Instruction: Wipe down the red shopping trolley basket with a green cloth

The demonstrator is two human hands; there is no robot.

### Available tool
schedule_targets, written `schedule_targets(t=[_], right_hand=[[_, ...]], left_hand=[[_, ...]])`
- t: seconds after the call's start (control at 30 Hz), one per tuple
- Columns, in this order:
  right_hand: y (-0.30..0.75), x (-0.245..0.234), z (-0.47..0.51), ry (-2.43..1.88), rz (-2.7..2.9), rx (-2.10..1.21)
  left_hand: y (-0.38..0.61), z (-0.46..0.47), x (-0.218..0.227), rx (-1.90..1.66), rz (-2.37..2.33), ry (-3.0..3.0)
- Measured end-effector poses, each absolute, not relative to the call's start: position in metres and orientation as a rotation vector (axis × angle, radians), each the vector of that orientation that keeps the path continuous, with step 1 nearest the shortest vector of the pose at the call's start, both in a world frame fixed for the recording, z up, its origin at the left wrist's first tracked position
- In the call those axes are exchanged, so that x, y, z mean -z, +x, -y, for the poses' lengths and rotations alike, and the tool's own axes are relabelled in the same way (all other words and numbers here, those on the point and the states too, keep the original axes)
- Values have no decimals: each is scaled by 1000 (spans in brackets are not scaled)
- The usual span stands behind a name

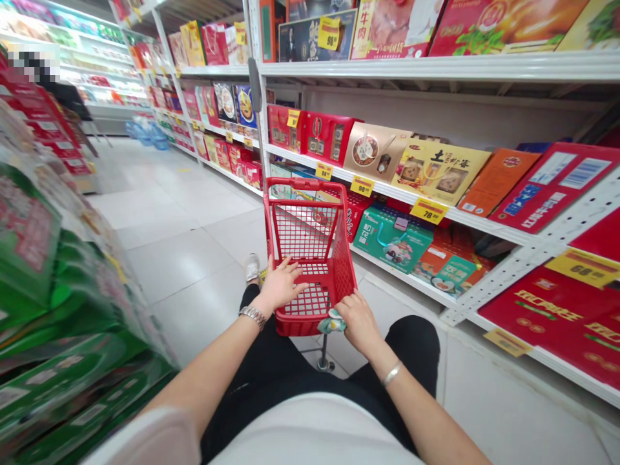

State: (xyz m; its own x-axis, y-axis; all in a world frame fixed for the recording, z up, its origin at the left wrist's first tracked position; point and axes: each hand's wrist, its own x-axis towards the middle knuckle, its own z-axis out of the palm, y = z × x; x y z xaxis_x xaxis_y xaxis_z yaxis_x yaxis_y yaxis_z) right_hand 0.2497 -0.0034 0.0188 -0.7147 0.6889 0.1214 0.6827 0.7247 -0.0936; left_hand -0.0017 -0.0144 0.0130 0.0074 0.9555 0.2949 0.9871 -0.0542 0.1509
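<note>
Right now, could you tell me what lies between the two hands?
In the head view, the red shopping basket's mesh floor lies between the left hand and right hand.

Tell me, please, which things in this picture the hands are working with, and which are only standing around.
In use: left hand, right hand, red shopping basket, small patterned item.
Just around: gift boxes, white shelves, yellow price tags, green display boxes.

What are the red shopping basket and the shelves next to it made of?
The red shopping basket looks like moulded plastic, glossy, with even colour and a cast grid of openings. The shelves look like white-painted sheet metal, smooth with folded edges and punched uprights; the paint hides which metal.
</note>
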Motion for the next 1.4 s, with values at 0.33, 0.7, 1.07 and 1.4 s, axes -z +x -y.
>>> schedule_targets(t=[0.33,0.7,1.07,1.4], right_hand=[[217,-9,51,-750,2738,-350],[205,-33,60,-561,2928,-135],[279,-63,-67,-995,2835,112],[317,-93,-139,-1154,2765,463]], left_hand=[[-61,18,-15,586,2016,-2134],[-21,30,21,476,2203,-2158],[-49,25,7,417,2108,-2336],[-62,23,-9,643,2084,-2292]])
